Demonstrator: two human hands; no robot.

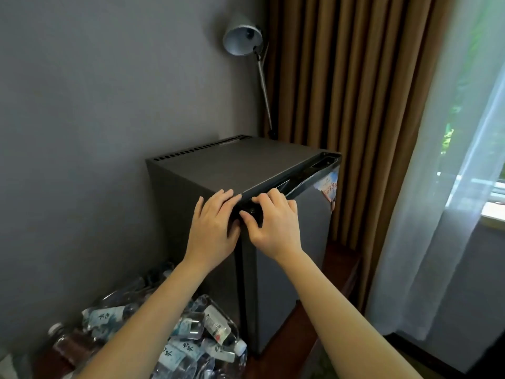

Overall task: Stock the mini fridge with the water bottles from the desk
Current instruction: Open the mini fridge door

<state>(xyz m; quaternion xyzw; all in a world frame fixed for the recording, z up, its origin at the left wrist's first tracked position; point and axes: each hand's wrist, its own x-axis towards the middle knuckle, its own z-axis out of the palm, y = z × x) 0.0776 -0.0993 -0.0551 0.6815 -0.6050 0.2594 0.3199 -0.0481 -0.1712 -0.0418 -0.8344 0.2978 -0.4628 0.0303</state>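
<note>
mid-frame, bracing the mini fridge (207, 170) corner with a flat, open left hand (214, 228), hooking curled right hand (273, 225) fingers, seemingly, over the closed door (287, 269) rim, water bottles (191, 335) heaped lower left, risking a jerked, sliding cabinet from too hard a tug.

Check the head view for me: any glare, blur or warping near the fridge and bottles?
Head view: daylight partly washes out the sheer curtain at right; the mini fridge top, left hand and right hand are sharp and evenly lit; the water bottles at the bottom edge look soft and shaded; wide-angle distortion bends the curtain's edges.
</note>
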